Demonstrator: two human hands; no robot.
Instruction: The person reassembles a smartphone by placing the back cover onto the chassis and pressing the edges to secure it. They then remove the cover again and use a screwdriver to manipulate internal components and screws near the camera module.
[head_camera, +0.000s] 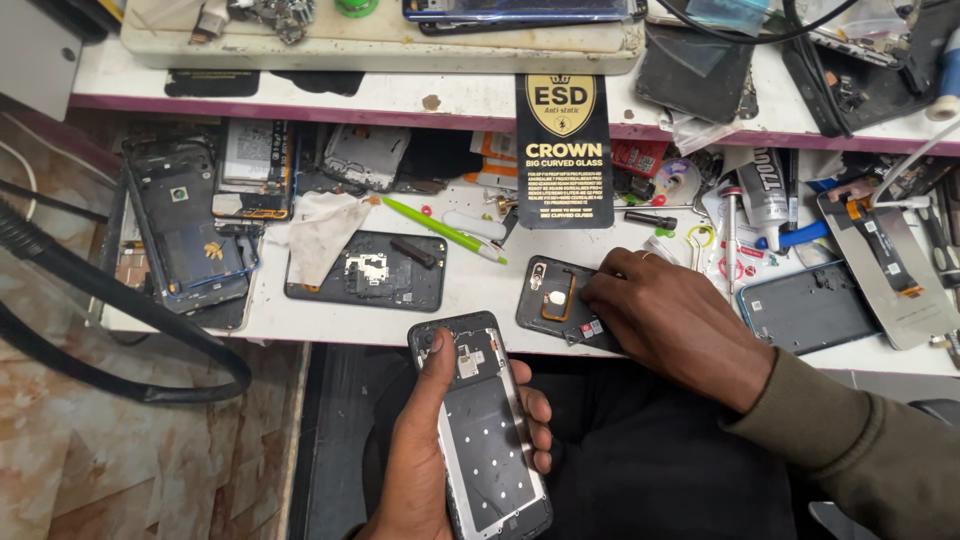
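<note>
While parts litter white bench (480, 290) — floor (120, 460) marbled.

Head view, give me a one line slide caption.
Left hand holds an opened phone frame; right hand rests on a back cover.

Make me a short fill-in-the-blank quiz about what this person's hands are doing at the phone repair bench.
1. The left hand holds an opened phone frame with its ____ resting along the left edge.
2. The right hand rests on a dark phone back cover lying on the ____ bench.
3. The slim pen lying above that cover is ____ in colour.
4. The right hand wears a ____ on one finger.

Missing words: thumb; white; green; ring
</note>
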